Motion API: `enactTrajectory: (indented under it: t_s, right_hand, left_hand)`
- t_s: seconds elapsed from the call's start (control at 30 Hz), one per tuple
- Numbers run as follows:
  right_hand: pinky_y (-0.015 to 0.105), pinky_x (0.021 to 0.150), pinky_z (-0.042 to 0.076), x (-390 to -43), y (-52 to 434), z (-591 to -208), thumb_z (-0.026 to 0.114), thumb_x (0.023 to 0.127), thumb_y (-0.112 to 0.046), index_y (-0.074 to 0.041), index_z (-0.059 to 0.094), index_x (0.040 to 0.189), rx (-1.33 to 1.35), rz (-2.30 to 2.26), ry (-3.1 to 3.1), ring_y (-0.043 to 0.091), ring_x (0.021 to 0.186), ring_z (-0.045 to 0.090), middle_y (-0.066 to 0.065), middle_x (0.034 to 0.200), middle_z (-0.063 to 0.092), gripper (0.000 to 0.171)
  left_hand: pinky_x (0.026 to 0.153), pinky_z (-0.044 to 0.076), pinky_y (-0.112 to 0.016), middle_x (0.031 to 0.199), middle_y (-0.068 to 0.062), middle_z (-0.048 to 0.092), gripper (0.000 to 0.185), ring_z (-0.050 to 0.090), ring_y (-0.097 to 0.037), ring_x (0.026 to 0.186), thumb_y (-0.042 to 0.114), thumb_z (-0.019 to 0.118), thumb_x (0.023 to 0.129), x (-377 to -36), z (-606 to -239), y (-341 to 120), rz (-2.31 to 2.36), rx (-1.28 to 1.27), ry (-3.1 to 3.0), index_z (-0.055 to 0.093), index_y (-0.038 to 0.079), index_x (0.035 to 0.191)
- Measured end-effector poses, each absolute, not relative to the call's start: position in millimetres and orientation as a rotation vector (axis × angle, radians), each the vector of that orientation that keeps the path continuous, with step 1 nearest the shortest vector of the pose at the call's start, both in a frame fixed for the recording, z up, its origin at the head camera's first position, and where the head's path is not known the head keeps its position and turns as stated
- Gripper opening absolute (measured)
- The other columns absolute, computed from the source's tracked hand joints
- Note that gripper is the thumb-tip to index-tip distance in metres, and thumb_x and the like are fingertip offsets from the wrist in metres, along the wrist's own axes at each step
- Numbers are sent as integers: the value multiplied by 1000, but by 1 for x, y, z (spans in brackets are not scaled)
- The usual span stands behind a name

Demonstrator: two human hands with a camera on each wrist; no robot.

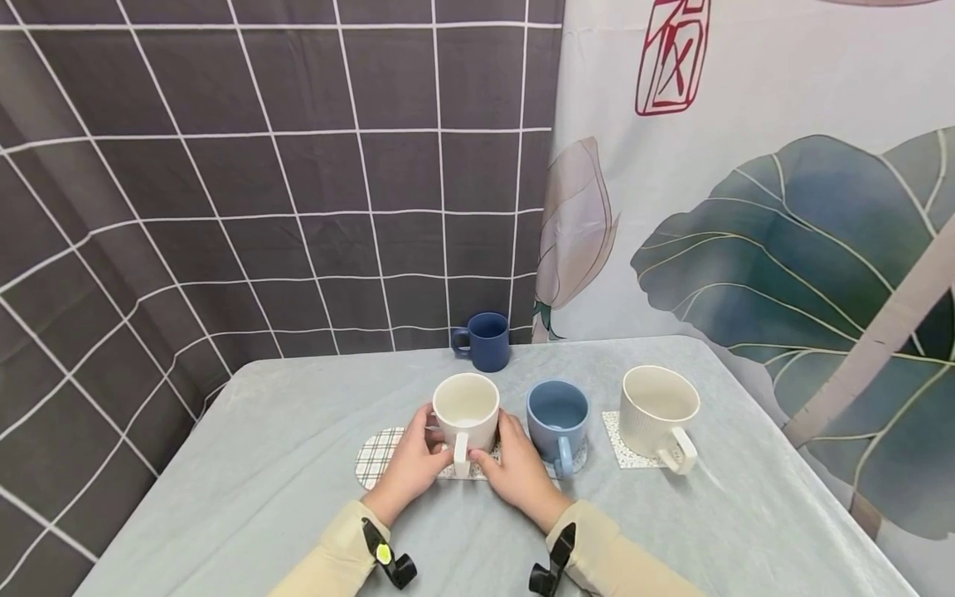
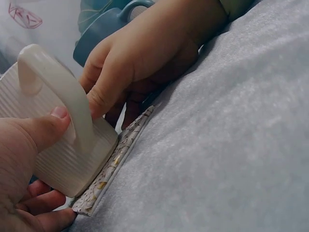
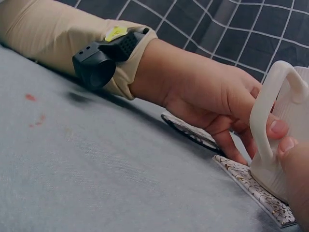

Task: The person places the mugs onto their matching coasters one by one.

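Observation:
A white ribbed mug (image 1: 466, 412) stands upright, its handle towards me, on a square patterned coaster (image 2: 112, 166). From the left side my left hand (image 1: 413, 456) holds the mug, thumb beside the handle. My right hand (image 1: 521, 471) grips the opposite side, its thumb also close to the handle. In the left wrist view, left fingers reach down by the coaster's corner. Just right of my right hand is a light blue mug (image 1: 558, 414) on a coaster. A round-ended plaid coaster (image 1: 375, 458) lies by my left hand, partly hidden by it.
A second white ribbed mug (image 1: 656, 414) stands on a speckled square coaster (image 1: 628, 452) at the right. Near the back edge is a dark blue mug (image 1: 489, 342). A pale cloth covers the table (image 1: 246, 497); a dark grid curtain (image 1: 298, 182) hangs behind.

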State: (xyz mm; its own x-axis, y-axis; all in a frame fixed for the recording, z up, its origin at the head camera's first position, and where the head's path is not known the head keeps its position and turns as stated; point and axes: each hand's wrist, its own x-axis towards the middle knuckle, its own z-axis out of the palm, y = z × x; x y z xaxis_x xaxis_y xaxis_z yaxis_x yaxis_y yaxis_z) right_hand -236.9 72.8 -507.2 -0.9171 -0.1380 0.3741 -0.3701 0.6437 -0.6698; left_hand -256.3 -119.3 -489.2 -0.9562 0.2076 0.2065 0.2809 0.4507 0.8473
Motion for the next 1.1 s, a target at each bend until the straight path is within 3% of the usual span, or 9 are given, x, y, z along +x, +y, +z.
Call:
enactTrajectory:
  t_s: [0.47, 0.7, 1.1]
  right_hand:
    - [54, 113, 38, -240, 74, -510, 75, 92, -22, 7, 28, 154, 391, 1232, -2587, 40, 137, 45, 27, 146, 45, 84]
    - [52, 113, 38, -237, 74, -508, 74, 93, -17, 6, 28, 154, 411, 1239, -2583, 39, 137, 46, 27, 146, 46, 81]
    - [53, 114, 37, -239, 75, -507, 72, 93, -14, 7, 27, 154, 434, 1268, -2592, 40, 138, 45, 27, 147, 44, 79]
  left_hand:
    - [85, 56, -33, 122, -14, 59, 75, 64, -22, 102, 12, 81, 81, -253, -488, -115, -1569, -368, -2595, 43, -2, 144]
    - [81, 54, -28, 121, -15, 57, 79, 61, -22, 101, 19, 83, 81, -250, -490, -112, -1511, -331, -2601, 41, -4, 144]
    - [80, 55, -30, 119, -15, 57, 79, 62, -23, 100, 21, 85, 80, -248, -490, -108, -1461, -303, -2596, 43, -4, 143]
